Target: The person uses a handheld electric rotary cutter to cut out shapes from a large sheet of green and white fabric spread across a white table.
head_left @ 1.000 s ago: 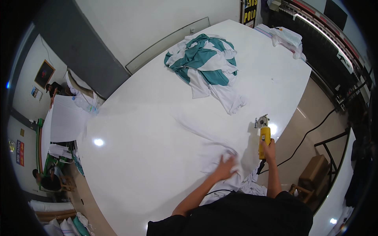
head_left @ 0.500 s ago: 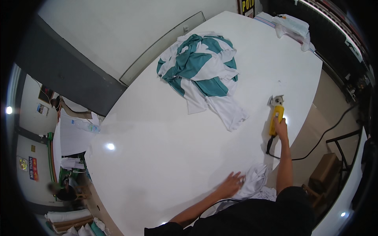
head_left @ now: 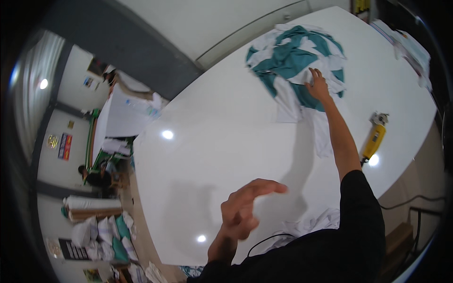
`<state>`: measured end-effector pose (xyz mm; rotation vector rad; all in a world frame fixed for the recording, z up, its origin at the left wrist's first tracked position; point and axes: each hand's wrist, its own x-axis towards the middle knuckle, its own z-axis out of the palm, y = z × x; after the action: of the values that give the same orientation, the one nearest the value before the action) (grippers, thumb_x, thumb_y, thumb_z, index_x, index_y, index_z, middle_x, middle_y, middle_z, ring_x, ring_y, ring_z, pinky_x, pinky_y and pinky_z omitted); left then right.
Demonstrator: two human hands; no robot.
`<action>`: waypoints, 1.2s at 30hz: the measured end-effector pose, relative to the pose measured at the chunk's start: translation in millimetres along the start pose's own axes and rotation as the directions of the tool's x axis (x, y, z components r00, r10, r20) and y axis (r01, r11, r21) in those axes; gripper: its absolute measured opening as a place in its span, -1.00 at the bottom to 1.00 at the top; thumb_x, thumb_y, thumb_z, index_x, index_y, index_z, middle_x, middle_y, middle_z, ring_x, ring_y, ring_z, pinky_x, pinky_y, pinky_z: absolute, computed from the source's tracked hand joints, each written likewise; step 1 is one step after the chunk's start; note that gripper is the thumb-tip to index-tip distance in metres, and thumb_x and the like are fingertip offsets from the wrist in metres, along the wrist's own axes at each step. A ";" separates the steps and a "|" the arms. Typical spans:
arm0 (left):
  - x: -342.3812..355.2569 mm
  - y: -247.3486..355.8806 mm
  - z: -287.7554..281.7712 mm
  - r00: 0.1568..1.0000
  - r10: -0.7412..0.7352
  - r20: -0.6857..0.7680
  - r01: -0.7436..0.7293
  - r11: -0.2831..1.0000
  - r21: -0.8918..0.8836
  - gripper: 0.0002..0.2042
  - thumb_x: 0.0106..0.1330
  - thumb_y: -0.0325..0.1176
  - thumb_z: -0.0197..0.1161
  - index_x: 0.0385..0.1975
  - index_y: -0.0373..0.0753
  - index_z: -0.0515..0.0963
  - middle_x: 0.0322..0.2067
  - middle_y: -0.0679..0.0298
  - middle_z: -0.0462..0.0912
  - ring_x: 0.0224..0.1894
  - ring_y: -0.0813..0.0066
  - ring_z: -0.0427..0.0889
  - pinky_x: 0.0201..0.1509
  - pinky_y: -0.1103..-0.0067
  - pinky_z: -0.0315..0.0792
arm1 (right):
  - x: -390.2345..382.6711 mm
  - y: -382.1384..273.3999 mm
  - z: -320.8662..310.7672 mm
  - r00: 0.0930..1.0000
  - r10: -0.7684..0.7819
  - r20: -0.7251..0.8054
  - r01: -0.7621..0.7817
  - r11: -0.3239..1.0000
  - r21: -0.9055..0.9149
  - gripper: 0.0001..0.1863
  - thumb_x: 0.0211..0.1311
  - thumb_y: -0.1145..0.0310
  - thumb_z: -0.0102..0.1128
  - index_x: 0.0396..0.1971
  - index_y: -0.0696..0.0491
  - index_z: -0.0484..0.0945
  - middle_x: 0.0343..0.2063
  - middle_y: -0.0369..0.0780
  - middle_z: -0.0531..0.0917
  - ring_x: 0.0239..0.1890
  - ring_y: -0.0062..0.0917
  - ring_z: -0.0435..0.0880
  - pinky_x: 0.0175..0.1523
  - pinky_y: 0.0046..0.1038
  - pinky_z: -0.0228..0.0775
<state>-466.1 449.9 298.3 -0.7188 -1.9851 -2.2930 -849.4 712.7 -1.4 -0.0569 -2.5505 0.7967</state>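
Note:
My right hand [head_left: 319, 85] reaches to the pile of teal and white garments [head_left: 288, 59], its fingers apart and touching the fabric. My left hand [head_left: 240, 210] is raised over the white table [head_left: 184, 188] near the lower middle, slightly blurred, with bent fingers apart and holding nothing. To the right of my right forearm lies a yellow electric rotary cutter [head_left: 375, 137] with a metal blade head. Crumpled white fabric [head_left: 316, 219] sits at the near edge beside my body, partly hidden by my black sleeve.
A grey column [head_left: 118, 30] rises beyond the table's left side. A bagged stack [head_left: 401, 47] lies at the far right end. Another table [head_left: 118, 113] with white sheets, people [head_left: 99, 177], and piled sacks [head_left: 104, 231] are at left. A black cable [head_left: 415, 200] hangs at right.
My right hand has let go of the cutter, now on the table, and moved up to the garment pile. My left hand has lifted from the white fabric. The view has also shifted.

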 end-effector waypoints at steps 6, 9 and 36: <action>52.1 43.7 56.0 0.798 0.602 0.010 -0.455 0.614 -0.645 -0.37 0.51 0.20 0.00 -0.06 -0.34 0.69 -0.19 -0.04 0.77 -0.05 0.01 0.69 0.15 0.22 0.45 | 44.7 12.5 41.0 0.999 -0.007 0.034 0.008 1.000 -0.024 -0.75 0.35 0.30 0.19 -0.05 0.04 0.66 -0.09 -0.11 0.67 0.11 -0.11 0.60 0.05 0.07 0.47; 36.3 31.6 64.6 0.786 0.601 -0.146 -0.526 0.526 -0.668 -0.45 0.55 0.11 -0.03 -0.10 -0.27 0.72 -0.18 0.06 0.80 0.08 0.05 0.64 0.25 0.27 0.37 | 4.2 -50.4 -5.5 0.984 -0.178 -0.029 0.168 0.964 -0.204 -0.81 0.35 0.28 0.19 -0.18 0.01 0.71 -0.13 -0.21 0.69 0.05 -0.21 0.61 0.04 -0.10 0.43; -450.2 -37.8 -248.2 0.190 -0.699 -0.690 0.980 0.176 0.091 -0.44 0.38 -0.01 0.29 0.10 -0.46 0.60 -0.06 0.03 0.71 0.01 0.25 0.62 0.20 0.40 0.42 | -403.9 -197.0 -73.0 0.689 -0.471 0.551 -0.002 0.759 0.651 -0.73 0.38 0.23 0.18 -0.11 0.11 0.60 -0.22 -0.02 0.66 -0.10 -0.13 0.65 0.03 -0.21 0.48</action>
<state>-156.0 99.0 82.8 1.4289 -2.8403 -1.5262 -438.1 517.6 -10.0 0.9713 -2.6688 1.7500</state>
